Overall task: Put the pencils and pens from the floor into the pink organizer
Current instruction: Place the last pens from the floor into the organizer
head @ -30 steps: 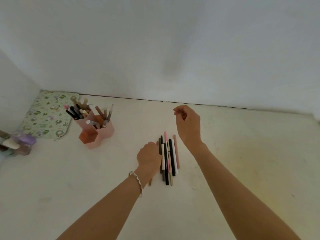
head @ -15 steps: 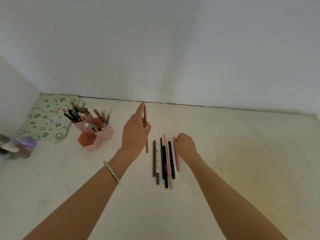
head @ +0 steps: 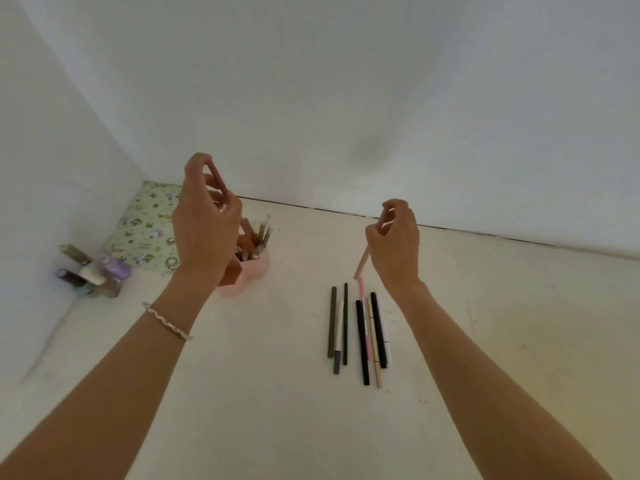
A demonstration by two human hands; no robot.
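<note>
White walls (head: 346,81) meet a pale cream floor (head: 242,393) along a dark seam running across the upper middle of the head view.

Left hand (head: 204,226): raised above the pink organizer (head: 251,271), fingers pinched closed on a reddish-brown pencil (head: 217,178). The pencil is tilted, its upper end toward 11 o'clock. A thin bracelet (head: 168,322) circles the left wrist.

Right hand (head: 394,244): raised at 3 o'clock from the organizer, well apart from it, fingers closed on a light pink pencil (head: 362,266). The pencil's lower end points toward 7 o'clock and hangs just above the far end of the row below; whether it touches the row cannot be determined.

Pink organizer: stands on the floor directly under the left hand, partly hidden by it. Its compartments hold upright and leaning pens and pencils (head: 261,233); which compartment each occupies cannot be determined.

Row on the floor (head: 360,334): the remaining pens and pencils lie side by side, long axes running 12 to 6 o'clock, at 4 o'clock from the organizer. Colours visible: brown, grey, black, white, pink, tan.

Other items: a green floral-print mat (head: 145,230) lies in the corner at 10 o'clock from the organizer. A cluster of small bottles (head: 93,271) sits at 9 o'clock, against the left wall.
</note>
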